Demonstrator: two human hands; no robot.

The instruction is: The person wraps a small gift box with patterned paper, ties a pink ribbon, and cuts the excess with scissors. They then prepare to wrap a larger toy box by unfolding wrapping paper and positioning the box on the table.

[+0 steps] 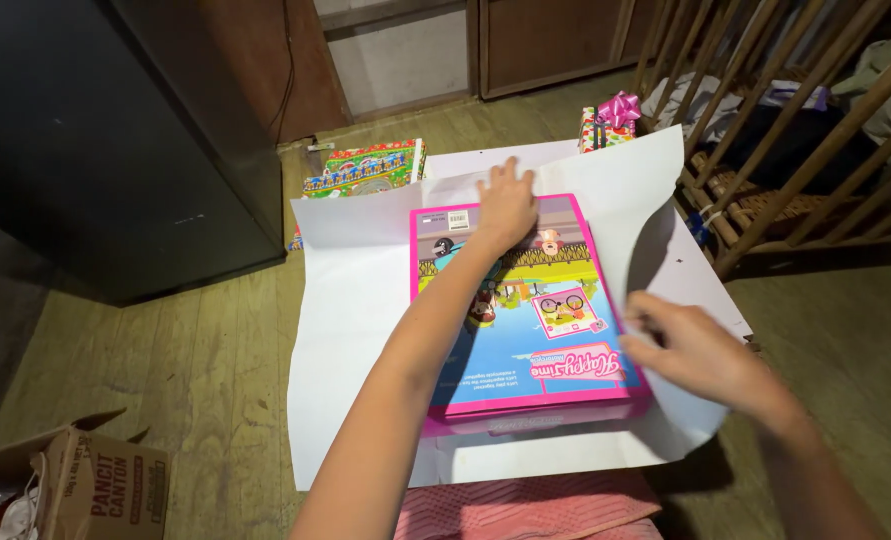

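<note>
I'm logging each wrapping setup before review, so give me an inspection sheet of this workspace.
Surface: white paper sheet spread over a low table on a wooden floor.
Job's things: pink toy box lying flat on the sheet.
Clutter: wrapped gift with pink bow; patterned wrapping paper; cardboard box; pink towel.
Hands: left hand pressed flat on the box's far end; right hand at the sheet's right edge.
Cables: one down the far wall.
Surroundings: dark cabinet; wooden crib rails.

left hand (506,205) stretched forward, palm down; right hand (693,352) low, fingers curled.
</note>
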